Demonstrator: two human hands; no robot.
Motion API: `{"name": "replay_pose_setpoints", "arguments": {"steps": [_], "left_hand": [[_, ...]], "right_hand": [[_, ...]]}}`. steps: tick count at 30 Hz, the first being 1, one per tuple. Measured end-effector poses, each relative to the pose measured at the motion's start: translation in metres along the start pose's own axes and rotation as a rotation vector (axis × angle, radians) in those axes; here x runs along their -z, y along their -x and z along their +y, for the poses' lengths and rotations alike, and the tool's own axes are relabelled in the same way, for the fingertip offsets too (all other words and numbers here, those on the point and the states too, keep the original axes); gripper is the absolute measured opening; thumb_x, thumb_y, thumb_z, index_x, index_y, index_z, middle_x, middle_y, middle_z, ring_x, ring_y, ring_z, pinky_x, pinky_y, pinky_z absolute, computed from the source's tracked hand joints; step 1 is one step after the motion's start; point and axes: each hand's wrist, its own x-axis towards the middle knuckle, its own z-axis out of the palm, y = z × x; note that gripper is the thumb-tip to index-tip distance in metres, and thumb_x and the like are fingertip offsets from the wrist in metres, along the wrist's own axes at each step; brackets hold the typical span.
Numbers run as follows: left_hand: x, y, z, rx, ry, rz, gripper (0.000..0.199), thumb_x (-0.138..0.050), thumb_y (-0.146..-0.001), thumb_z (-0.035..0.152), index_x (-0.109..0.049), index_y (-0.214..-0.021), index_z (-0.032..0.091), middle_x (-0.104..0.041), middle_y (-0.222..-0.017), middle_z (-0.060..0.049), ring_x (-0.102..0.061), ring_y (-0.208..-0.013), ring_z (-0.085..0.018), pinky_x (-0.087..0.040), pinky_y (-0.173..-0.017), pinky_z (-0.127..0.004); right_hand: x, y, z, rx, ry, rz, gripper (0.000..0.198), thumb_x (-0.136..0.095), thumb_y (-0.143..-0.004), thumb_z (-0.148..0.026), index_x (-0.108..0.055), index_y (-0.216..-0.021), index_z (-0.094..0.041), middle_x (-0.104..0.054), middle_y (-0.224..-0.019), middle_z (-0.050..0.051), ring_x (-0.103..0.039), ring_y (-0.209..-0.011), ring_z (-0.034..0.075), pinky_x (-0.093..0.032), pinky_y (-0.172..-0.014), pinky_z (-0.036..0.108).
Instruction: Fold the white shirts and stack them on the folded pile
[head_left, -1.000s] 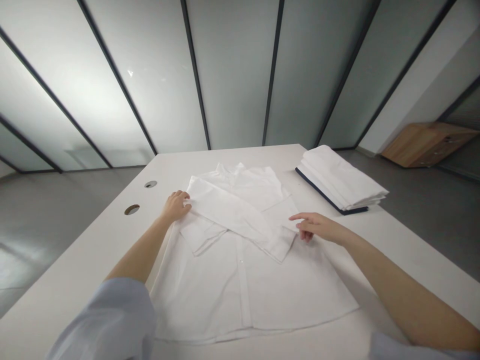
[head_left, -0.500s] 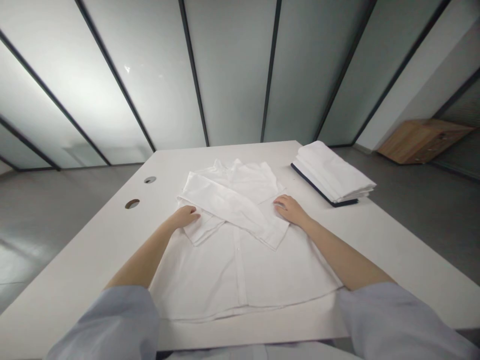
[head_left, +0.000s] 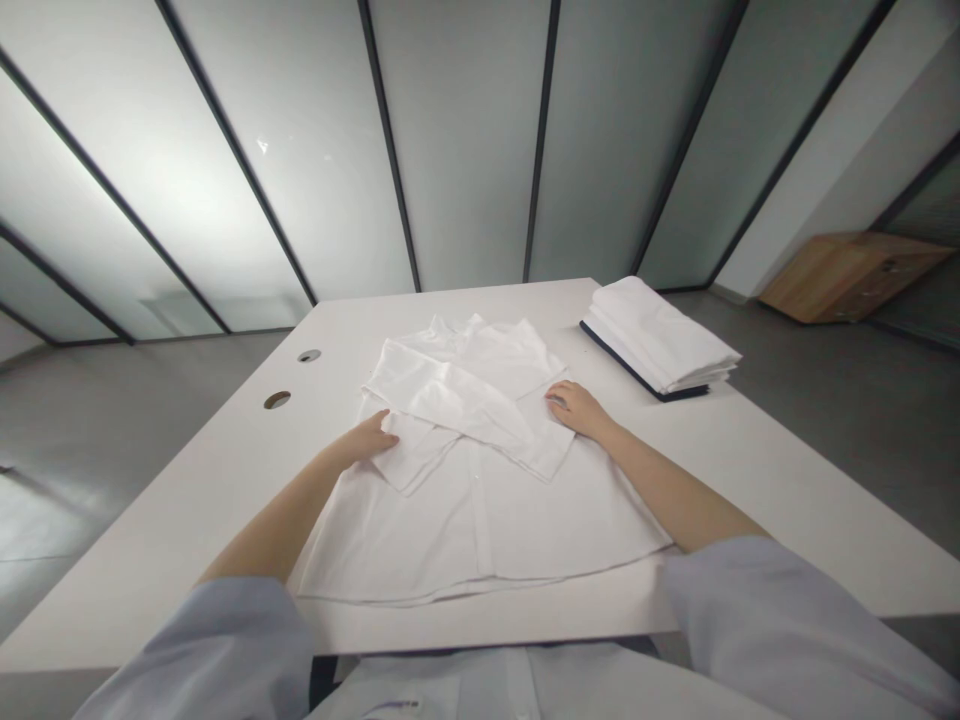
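A white shirt (head_left: 420, 530) lies spread on the table, its collar at the far end and its hem toward me. Both sleeves are folded inward across the chest, one sleeve (head_left: 472, 405) crossing over the other. At the left side of the shirt, my left hand (head_left: 367, 440) is closed on the edge, thumb on top and some fingers hidden by cloth. My right hand (head_left: 581, 410) grips the opposite side near the folded sleeve, with its fingers curled in.
A stack of folded white cloth (head_left: 660, 335) rests on a dark board (head_left: 637, 375) at the table's right. Two round holes (head_left: 277, 400) pierce the white table (head_left: 210, 500) on the left. Frosted glass panels stand behind, and a wooden cabinet (head_left: 847, 278) is at the far right.
The shirt's hem appears higher in view, and more of my own clothing shows below the table edge. Both hands keep nearly the same places on the shirt.
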Motion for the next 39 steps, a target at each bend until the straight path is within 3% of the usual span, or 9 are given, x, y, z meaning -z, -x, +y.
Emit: {"name": "replay_pose_setpoints", "arguments": {"steps": [4, 8, 10, 16, 21, 27, 31, 36, 39], "left_hand": [[0.000, -0.007, 0.001, -0.063, -0.247, 0.091, 0.069, -0.065, -0.077, 0.042, -0.046, -0.138, 0.019, -0.071, -0.101, -0.006, -0.067, -0.091, -0.022, -0.052, -0.086, -0.033], [0.001, -0.025, 0.009, -0.233, -0.578, 0.448, 0.049, -0.055, -0.084, 0.036, -0.053, -0.130, 0.019, -0.066, -0.115, -0.009, -0.061, -0.107, -0.025, -0.046, -0.097, -0.039], [0.002, -0.041, 0.015, -0.315, -0.679, 0.530, 0.044, -0.051, -0.086, 0.035, -0.056, -0.127, 0.019, -0.060, -0.127, -0.011, -0.056, -0.118, -0.026, -0.042, -0.103, -0.040], [-0.011, -0.092, 0.031, -0.219, -0.814, 0.468, 0.057, -0.041, -0.092, 0.046, -0.045, -0.141, 0.016, -0.042, -0.148, -0.014, -0.036, -0.138, -0.030, -0.031, -0.111, -0.043], [-0.030, -0.105, 0.025, -0.097, -0.893, 0.429, 0.070, -0.031, -0.091, 0.062, -0.038, -0.146, 0.018, -0.031, -0.154, -0.018, -0.026, -0.142, -0.038, -0.025, -0.111, -0.054], [-0.034, -0.103, 0.020, -0.110, -0.917, 0.407, 0.077, -0.027, -0.091, 0.066, -0.031, -0.150, 0.017, -0.024, -0.157, -0.019, -0.019, -0.145, -0.038, -0.021, -0.112, -0.056], [-0.034, -0.102, 0.021, -0.243, -0.941, 0.361, 0.070, -0.029, -0.094, 0.057, -0.028, -0.151, 0.017, -0.021, -0.159, -0.014, -0.014, -0.147, -0.032, -0.016, -0.116, -0.048], [-0.039, -0.086, 0.021, -0.372, -0.970, 0.234, 0.060, -0.027, -0.097, 0.050, -0.036, -0.148, 0.021, -0.029, -0.157, -0.011, -0.025, -0.144, -0.028, -0.023, -0.114, -0.045], [-0.041, -0.082, 0.030, -0.411, -1.008, 0.248, 0.057, -0.034, -0.094, 0.052, -0.046, -0.141, 0.021, -0.043, -0.149, -0.012, -0.039, -0.137, -0.029, -0.024, -0.114, -0.046]], "right_hand": [[0.001, 0.000, -0.001, 0.005, 0.012, -0.003, 0.023, -0.053, -0.083, -0.021, -0.070, -0.099, -0.017, -0.067, -0.108, 0.011, -0.060, -0.102, 0.023, -0.044, -0.095, 0.035], [0.002, 0.001, -0.001, 0.018, 0.035, -0.016, 0.024, -0.053, -0.084, -0.021, -0.070, -0.100, -0.017, -0.067, -0.109, 0.011, -0.060, -0.103, 0.023, -0.044, -0.095, 0.035], [0.002, 0.002, -0.001, 0.028, 0.041, -0.016, 0.024, -0.053, -0.084, -0.021, -0.070, -0.100, -0.017, -0.067, -0.109, 0.011, -0.060, -0.103, 0.024, -0.045, -0.095, 0.035], [0.001, 0.004, 0.000, 0.028, 0.044, -0.012, 0.024, -0.050, -0.088, -0.025, -0.069, -0.100, -0.018, -0.067, -0.109, 0.011, -0.060, -0.103, 0.023, -0.045, -0.094, 0.034], [0.004, 0.006, -0.002, 0.042, 0.045, -0.031, 0.031, -0.044, -0.093, -0.038, -0.070, -0.097, -0.020, -0.068, -0.110, 0.010, -0.059, -0.107, 0.022, -0.043, -0.097, 0.035], [0.003, 0.013, -0.010, 0.068, 0.165, -0.133, 0.054, -0.048, -0.090, -0.053, -0.058, -0.130, -0.019, -0.052, -0.141, 0.012, -0.041, -0.134, 0.027, -0.032, -0.110, 0.041], [0.010, 0.014, -0.020, 0.030, 0.252, -0.279, 0.064, -0.046, -0.089, -0.059, -0.050, -0.139, -0.019, -0.039, -0.152, 0.013, -0.036, -0.139, 0.028, -0.031, -0.111, 0.041], [0.036, -0.002, -0.038, -0.039, 0.337, -0.341, 0.051, -0.039, -0.093, -0.055, -0.064, -0.121, -0.020, -0.068, -0.120, 0.012, -0.061, -0.113, 0.027, -0.042, -0.097, 0.040], [0.042, -0.023, -0.045, -0.149, 0.368, -0.312, 0.048, -0.043, -0.092, -0.051, -0.061, -0.125, -0.020, -0.071, -0.112, 0.011, -0.065, -0.105, 0.026, -0.045, -0.091, 0.037]]}}
